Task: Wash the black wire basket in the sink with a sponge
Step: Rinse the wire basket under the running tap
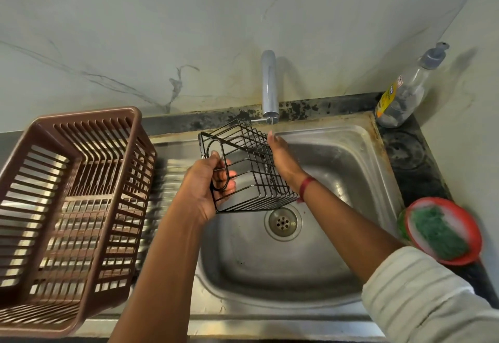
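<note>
Over the steel sink [351, 153], the left hand [205, 188] holds a black wire basket [243, 167] tipped on its side above the drain [282, 222], fingers curled tight round the looped handle plate at its open end. Thin coated rods form a boxy grid, glossy and wet-looking. The right hand [283, 159] lies flat against the basket's far side, fingers straight and together, the tips up under a thin stream from the round chrome tap [269, 83]; a red thread circles that wrist. A ribbed pale sleeve [421, 296] is pushed up the right forearm. Left of the basin, a brown slatted plastic crate [73, 207] sits on the ridged drainboard. At the right edge a green scrubby sponge [437, 234] rests in a red round dish [472, 232], foam round it. A clear pump bottle [402, 94] stands in the stained back corner against marble-patterned wall.
</note>
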`<state>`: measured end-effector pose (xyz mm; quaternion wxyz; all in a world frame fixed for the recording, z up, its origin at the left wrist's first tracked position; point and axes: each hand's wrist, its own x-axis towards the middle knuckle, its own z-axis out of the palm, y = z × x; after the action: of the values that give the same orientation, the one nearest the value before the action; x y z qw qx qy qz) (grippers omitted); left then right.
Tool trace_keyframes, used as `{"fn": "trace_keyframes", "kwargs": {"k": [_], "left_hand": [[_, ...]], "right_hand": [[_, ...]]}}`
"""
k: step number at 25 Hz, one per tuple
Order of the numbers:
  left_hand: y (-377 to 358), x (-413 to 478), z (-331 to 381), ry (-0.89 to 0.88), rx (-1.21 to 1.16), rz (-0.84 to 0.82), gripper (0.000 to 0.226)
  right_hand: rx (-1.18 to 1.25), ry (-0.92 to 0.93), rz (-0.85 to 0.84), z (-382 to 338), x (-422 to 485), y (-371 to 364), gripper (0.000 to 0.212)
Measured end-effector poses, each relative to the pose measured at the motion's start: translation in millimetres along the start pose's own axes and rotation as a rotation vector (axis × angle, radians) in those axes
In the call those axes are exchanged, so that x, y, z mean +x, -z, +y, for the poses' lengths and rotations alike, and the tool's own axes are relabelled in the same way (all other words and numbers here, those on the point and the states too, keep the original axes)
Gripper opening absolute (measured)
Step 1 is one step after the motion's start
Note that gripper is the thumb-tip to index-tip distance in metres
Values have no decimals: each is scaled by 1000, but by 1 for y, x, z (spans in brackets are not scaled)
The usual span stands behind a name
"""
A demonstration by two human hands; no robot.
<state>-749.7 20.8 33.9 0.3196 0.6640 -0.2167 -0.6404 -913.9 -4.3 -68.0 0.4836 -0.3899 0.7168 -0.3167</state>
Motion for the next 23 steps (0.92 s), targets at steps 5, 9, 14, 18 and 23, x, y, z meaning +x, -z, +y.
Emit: {"fn": "trace_keyframes", "kwargs": {"k": [5,9,14,18,23], "left_hand": [[-7,-3,0,-31,47,-4,31],[-12,0,-7,6,32,23,31],[-12,5,-12,49,9,15,31],[-5,2,-15,69,-12,9,31],[7,-2,-11,68,-10,6,32]], "right_hand": [[73,94,16,-42,-6,-9,110],[-55,344,-37,-71,-34,-9,86],[-215,511,-163,-48,-55,-8,86],[-155,411,-227,10,-48,1,86],[-47,81,-199,65,-29,25,68]]}}
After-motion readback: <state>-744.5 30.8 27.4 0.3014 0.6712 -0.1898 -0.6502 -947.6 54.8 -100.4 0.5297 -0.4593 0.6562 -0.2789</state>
